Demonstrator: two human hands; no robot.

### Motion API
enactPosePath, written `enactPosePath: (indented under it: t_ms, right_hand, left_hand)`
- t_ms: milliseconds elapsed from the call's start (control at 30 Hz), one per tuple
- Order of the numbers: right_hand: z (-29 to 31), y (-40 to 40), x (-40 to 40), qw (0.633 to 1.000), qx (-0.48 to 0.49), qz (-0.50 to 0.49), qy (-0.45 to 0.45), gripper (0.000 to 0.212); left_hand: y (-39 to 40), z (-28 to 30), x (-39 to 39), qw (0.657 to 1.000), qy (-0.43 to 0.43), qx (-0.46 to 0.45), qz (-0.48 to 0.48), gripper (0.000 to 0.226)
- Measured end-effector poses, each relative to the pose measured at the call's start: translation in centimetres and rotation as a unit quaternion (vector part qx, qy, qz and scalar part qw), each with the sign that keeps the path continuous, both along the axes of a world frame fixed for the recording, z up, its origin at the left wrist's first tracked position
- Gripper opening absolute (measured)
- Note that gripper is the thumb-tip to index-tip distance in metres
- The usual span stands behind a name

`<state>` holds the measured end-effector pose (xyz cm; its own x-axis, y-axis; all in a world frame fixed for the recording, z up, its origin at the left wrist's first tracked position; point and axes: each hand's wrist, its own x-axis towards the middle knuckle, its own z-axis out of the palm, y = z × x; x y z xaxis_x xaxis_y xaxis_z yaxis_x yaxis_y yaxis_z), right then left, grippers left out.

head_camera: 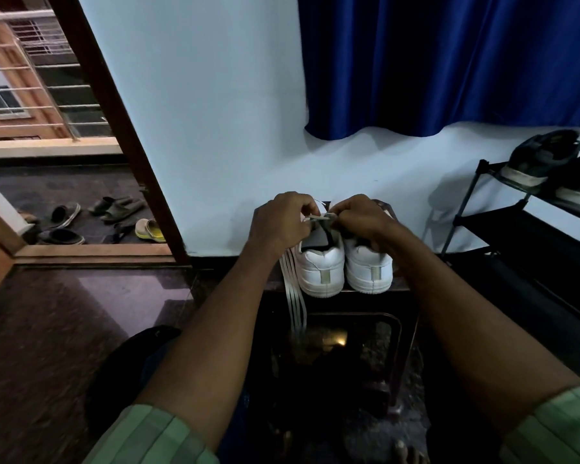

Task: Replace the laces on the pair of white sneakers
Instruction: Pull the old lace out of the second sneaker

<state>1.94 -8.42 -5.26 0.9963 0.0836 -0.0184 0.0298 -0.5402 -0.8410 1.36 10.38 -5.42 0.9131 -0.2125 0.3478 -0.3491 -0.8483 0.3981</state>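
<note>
Two white sneakers stand side by side, heels toward me, on a dark stool (402, 289): the left sneaker (320, 267) and the right sneaker (369, 271). My left hand (283, 221) and my right hand (360, 214) meet above the left sneaker's opening, and both pinch a pale lace (318, 217) stretched between them. Several white lace strands (295, 303) hang down from under my left hand, past the stool's front edge. The fronts of both sneakers are hidden behind my hands.
A black shoe rack (516, 226) with dark shoes (539, 159) stands at the right. A blue curtain (449, 61) hangs on the wall behind. Through the open doorway at the left, sandals (114, 209) lie on the floor. A dark bag (138, 360) sits by my left arm.
</note>
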Motion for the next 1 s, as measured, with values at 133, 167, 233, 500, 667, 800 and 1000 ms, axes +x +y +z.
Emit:
enactPosePath:
  t_ms: [133,167,233,500,667,800,1000]
  right_hand:
    - [0.0,-0.1,-0.1,1.0,0.016,0.0,0.018,0.022]
    - [0.0,-0.1,-0.1,1.0,0.019,-0.001,0.019,0.019]
    - [0.0,0.0,-0.2,1.0,0.025,-0.003,0.015,0.015]
    - [0.0,-0.2,0.0,0.999,0.036,0.002,0.014,0.017]
    - [0.2,0.0,-0.3,1.0,0.015,0.003,-0.002,0.016]
    - [0.1,0.2,-0.4,1.0,-0.005,0.001,-0.018,0.02]
    - [0.1,0.1,-0.4,0.997,-0.042,-0.028,-0.059,0.027]
  left_hand:
    - [-0.9,0.1,0.2,0.996,-0.063,0.045,0.032,0.031]
    - [-1.1,0.2,0.2,0.996,-0.066,0.05,0.023,0.03]
    - [-1.4,0.4,0.1,0.995,-0.062,0.077,-0.004,0.025]
    - [-1.8,0.5,0.5,0.999,-0.005,-0.022,-0.029,0.009]
    - [-1.5,1.4,0.5,0.936,0.203,-0.288,-0.01,0.037]
    - [-1.5,0.6,1.5,0.99,0.098,-0.104,0.014,0.03]
    - [-1.4,2.5,1.4,0.889,0.228,-0.395,0.025,0.034]
